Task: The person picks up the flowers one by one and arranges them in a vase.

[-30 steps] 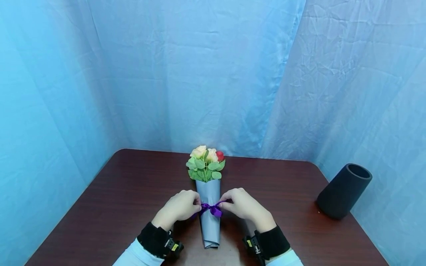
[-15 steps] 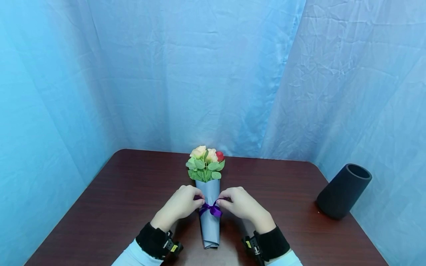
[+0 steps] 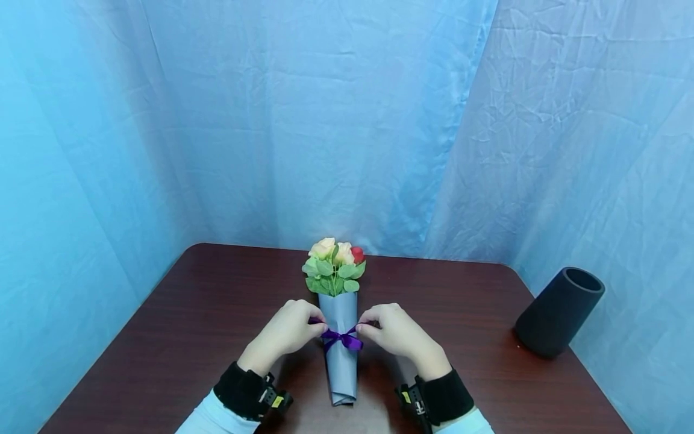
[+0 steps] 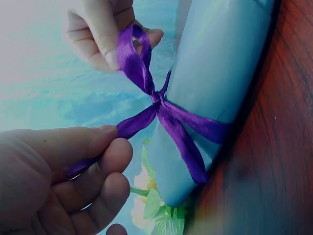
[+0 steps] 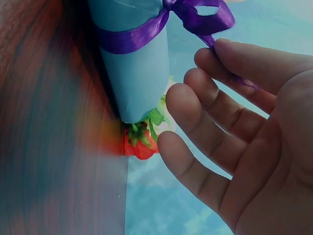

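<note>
A bouquet of cream and red flowers [image 3: 335, 265] in blue-grey wrapping paper [image 3: 341, 374] lies on the table, blooms toward the far edge. Round its middle runs a purple ribbon [image 3: 349, 342] tied with a knot and a loop. My left hand [image 3: 290, 325] pinches one ribbon tail between thumb and forefinger, left of the knot. On the other side, my right hand [image 3: 398, 330] pinches another ribbon end; in the right wrist view its thumb and forefinger meet on the purple ribbon [image 5: 132, 39], the other fingers loosely bent.
A black cylindrical vase [image 3: 558, 313] with a slanted look stands near the table's right edge. Light blue cloth [image 3: 336, 120] hangs behind and at both sides of the dark brown table [image 3: 228, 289].
My left hand has moved slightly up and, in the last half second, left, drawing its ribbon tail outward. My right hand has shifted only a little. The bouquet stays nearly in place.
</note>
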### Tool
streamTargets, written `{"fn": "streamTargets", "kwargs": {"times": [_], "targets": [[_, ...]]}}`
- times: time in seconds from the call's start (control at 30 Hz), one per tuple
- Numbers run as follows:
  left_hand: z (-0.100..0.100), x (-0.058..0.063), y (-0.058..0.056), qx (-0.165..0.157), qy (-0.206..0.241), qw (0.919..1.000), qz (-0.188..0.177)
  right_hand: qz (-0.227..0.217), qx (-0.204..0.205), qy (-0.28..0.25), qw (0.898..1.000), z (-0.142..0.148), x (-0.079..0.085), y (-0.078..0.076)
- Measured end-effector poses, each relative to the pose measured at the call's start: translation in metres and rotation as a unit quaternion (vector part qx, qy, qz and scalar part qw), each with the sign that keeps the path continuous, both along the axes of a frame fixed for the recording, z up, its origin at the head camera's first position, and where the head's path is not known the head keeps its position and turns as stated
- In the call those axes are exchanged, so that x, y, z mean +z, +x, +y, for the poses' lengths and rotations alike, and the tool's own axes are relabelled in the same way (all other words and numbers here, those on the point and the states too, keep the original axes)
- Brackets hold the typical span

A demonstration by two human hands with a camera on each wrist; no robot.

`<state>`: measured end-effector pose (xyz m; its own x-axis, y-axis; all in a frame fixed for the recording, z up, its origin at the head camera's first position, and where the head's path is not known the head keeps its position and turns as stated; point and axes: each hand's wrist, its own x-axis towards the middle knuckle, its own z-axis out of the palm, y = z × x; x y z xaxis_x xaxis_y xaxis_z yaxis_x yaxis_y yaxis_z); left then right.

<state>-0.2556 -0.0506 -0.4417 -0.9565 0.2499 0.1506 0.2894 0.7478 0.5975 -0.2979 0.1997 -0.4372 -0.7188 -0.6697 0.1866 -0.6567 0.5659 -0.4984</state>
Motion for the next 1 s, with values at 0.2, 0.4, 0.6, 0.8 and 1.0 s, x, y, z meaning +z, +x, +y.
{"fn": "streamTargets", "kwargs": {"times": [0.2, 0.4, 0.6, 0.8, 1.0], "targets": [[-0.005, 0.002, 0.001, 0.010, -0.007, 0.9999, -0.003, 0.010, -0.001, 0.008, 1.000, 0.004, -0.002, -0.003], [-0.010, 0.003, 0.000, 0.014, -0.005, 0.9999, -0.006, 0.012, -0.004, 0.012, 1.000, 0.007, -0.002, -0.004], [-0.014, 0.003, -0.003, 0.018, -0.003, 0.9998, -0.009, 0.015, -0.018, 0.019, 1.000, 0.010, 0.000, -0.006], [-0.017, 0.004, -0.002, 0.020, 0.003, 0.9997, -0.011, 0.005, -0.023, 0.021, 1.000, 0.013, 0.001, -0.006], [-0.020, 0.006, -0.001, 0.028, 0.011, 0.9995, -0.008, -0.001, -0.027, 0.026, 0.999, 0.018, 0.002, -0.006]]}}
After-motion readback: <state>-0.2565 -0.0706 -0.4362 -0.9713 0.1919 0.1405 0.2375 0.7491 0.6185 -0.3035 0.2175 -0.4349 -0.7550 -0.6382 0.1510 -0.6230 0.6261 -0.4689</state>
